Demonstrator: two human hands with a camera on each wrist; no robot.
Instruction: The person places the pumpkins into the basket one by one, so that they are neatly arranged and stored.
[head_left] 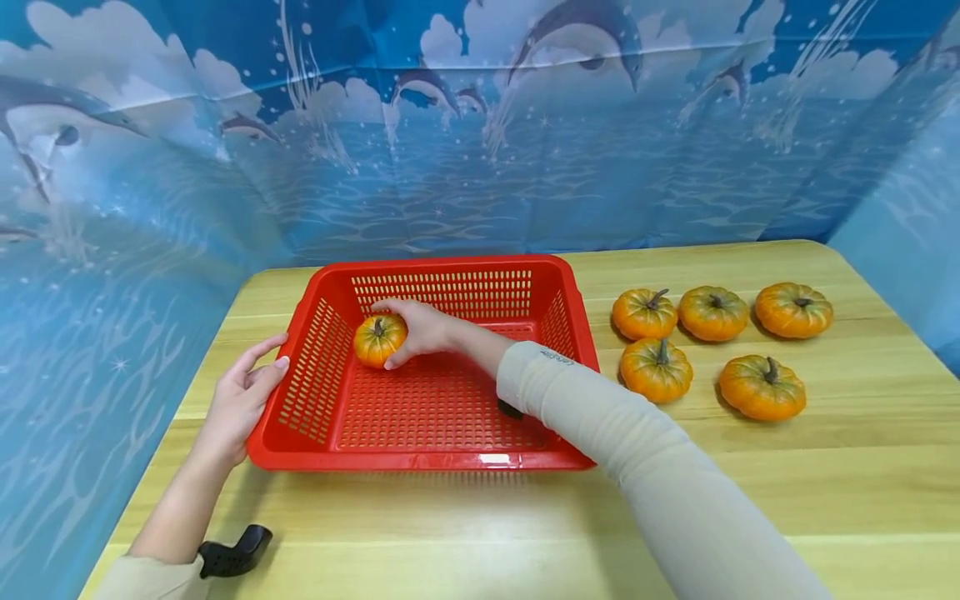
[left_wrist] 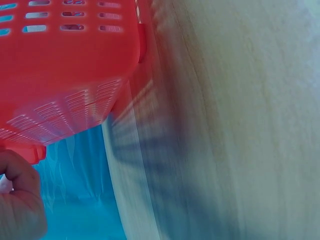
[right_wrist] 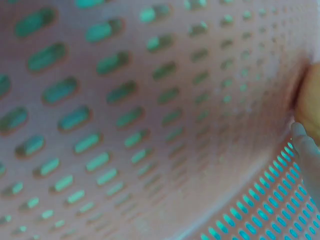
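On my feed, a tug from the left hand (head_left: 242, 398), gripping the red basket (head_left: 420, 461) by its rim at nine o'clock, could skew it; inside at ten, the right hand (head_left: 423, 327) curls round a pumpkin (head_left: 374, 342) that might roll if released unevenly. Five other pumpkins (head_left: 715, 314) sit at three on the worktop (head_left: 847, 475).

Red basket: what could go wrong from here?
The right hand holds a pumpkin near the left wall of the red basket, so it might scrape or bump that wall.
The right sleeve crosses the basket's right side and could catch the rim on withdrawal.
That arm also passes close to the nearest table pumpkin and might knock it.
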